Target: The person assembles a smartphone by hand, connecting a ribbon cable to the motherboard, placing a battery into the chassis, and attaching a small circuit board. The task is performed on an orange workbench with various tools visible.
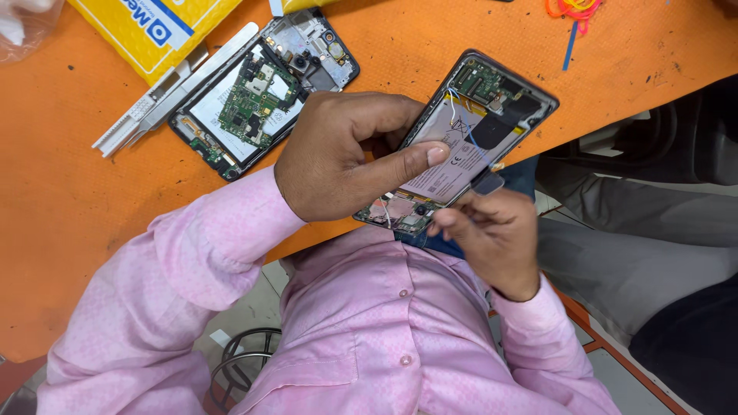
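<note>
Opened phone (461,138) is held at the orange table (69,200) edge. Left hand (338,157) is clamped around it, thumb pressed on the battery; right hand (492,230) pinches a small tab at its side. Peeling is best kept slow, phone steadied firmly.

Two opened phones are showing: one phone with its back off (469,131) is sitting under the left hand (338,157) and above the right hand (492,234), and a second opened phone (261,96) is lying just beyond the left hand. One yellow packet (146,31) and one bunch of rubber bands (573,9) are lying farther off.
</note>
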